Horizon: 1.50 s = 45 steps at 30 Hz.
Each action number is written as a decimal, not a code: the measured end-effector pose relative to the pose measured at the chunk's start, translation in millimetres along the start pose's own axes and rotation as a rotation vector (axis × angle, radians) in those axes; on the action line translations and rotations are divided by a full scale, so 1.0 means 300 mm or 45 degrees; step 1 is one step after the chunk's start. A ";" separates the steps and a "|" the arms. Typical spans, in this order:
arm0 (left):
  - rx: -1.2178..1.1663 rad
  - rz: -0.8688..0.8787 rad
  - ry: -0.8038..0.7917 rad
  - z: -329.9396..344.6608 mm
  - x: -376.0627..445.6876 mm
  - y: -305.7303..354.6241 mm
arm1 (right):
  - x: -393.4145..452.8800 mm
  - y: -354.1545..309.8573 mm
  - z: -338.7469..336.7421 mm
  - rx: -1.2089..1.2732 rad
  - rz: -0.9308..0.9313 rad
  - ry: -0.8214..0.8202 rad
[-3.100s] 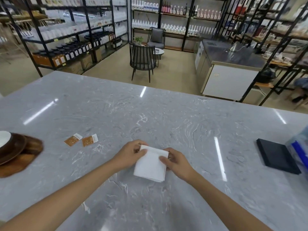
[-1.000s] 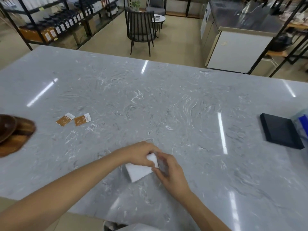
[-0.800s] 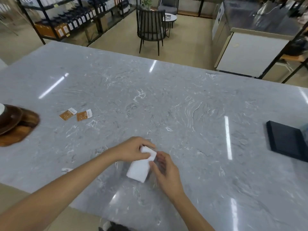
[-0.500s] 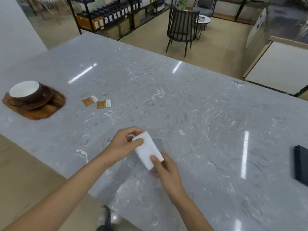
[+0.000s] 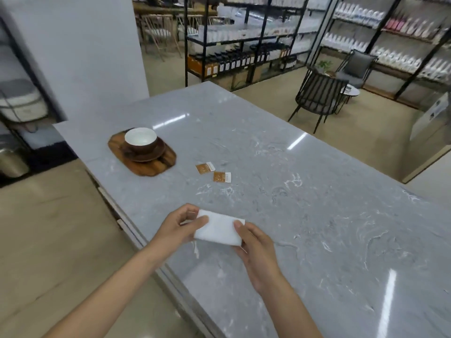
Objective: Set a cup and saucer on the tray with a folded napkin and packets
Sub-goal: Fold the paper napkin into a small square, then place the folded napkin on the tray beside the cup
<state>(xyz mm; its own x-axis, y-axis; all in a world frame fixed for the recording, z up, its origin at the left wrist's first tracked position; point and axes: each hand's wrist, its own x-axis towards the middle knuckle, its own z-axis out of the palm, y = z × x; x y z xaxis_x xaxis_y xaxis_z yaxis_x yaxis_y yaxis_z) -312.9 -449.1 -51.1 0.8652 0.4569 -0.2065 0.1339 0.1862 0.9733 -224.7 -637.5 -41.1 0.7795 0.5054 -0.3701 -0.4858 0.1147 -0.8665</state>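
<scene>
A folded white napkin (image 5: pixel 218 228) is held above the grey marble counter (image 5: pixel 305 203), near its front edge. My left hand (image 5: pixel 177 228) pinches its left end and my right hand (image 5: pixel 253 245) grips its right end. Farther back on the left lies a wooden tray (image 5: pixel 156 167) with a dark brown saucer (image 5: pixel 151 156) on it. A brown cup (image 5: pixel 141 140) with a white inside stands on the saucer. Two orange and white packets (image 5: pixel 205 168) (image 5: pixel 222 177) lie flat on the counter between the tray and my hands.
The counter's left edge runs diagonally just left of my hands, with beige floor (image 5: pixel 48 240) beyond it. A white pillar (image 5: pixel 85 57) stands behind the tray. Black shelving (image 5: pixel 244 45) and a dark chair (image 5: pixel 319 98) are across the aisle.
The view has swung left, so the tray with cup and saucer now sits well inside the picture. The napkin is folded smaller and lifted off the counter, still held in both hands.
</scene>
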 end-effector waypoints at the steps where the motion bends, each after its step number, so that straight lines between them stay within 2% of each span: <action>1: -0.022 -0.018 0.007 -0.050 0.000 0.004 | 0.012 0.002 0.045 -0.020 -0.021 -0.010; 14: -0.091 0.010 0.062 -0.713 0.029 0.093 | 0.188 0.145 0.650 -0.289 -0.176 -0.117; 22: -0.176 0.034 0.356 -0.983 0.195 0.206 | 0.365 0.141 0.948 -0.359 -0.290 -0.243; 26: -0.129 0.131 0.286 -1.108 0.286 0.274 | 0.492 0.127 1.074 -0.345 -0.335 -0.265; 33: -0.003 0.262 0.365 -1.311 0.502 0.323 | 0.720 0.152 1.283 -0.349 -0.382 -0.208; 41: 0.049 0.140 0.272 -1.494 0.727 0.346 | 0.905 0.154 1.419 -0.470 -0.513 -0.130; 45: 0.037 0.069 0.210 -1.544 0.816 0.340 | 0.974 0.181 1.446 -0.512 -0.479 -0.071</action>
<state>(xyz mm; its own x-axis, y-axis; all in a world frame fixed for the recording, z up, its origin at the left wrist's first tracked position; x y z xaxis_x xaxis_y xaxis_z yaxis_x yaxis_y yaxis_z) -311.0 84.6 -48.6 0.7811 0.6023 -0.1649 0.1051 0.1335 0.9855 -194.9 -112.6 -51.2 0.8427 0.5384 -0.0015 0.0199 -0.0339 -0.9992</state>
